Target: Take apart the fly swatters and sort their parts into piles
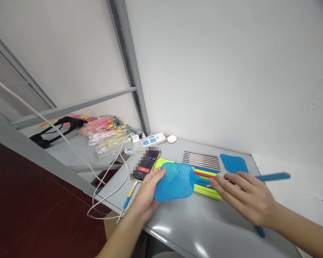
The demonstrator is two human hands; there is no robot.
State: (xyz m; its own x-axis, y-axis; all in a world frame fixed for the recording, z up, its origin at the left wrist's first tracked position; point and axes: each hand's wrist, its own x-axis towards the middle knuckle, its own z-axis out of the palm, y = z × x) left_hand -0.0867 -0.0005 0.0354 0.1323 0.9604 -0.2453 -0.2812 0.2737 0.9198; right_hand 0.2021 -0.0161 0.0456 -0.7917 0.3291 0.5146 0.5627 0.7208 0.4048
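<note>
My left hand (149, 195) is closed on the edge of a blue perforated fly swatter head (174, 182), its neck pointing right. My right hand (247, 197) grips a thin metal rod whose blue handle (274, 176) sticks out to the right. The rod's tip is close to the neck of the swatter head; I cannot tell whether they touch. Beneath lie coloured handles (208, 192) in yellow, red, green and blue, partly hidden. A yellow-green swatter head (163, 163) lies behind the blue one. Several bare metal rods (201, 160) lie side by side near the wall.
Another blue swatter head (234, 163) lies at the right of the grey table (188, 222). A blue stick (260, 231) shows below my right wrist. At left are a phone (146, 165), a power strip (153, 140), white cables and plastic-wrapped colourful items (104, 130).
</note>
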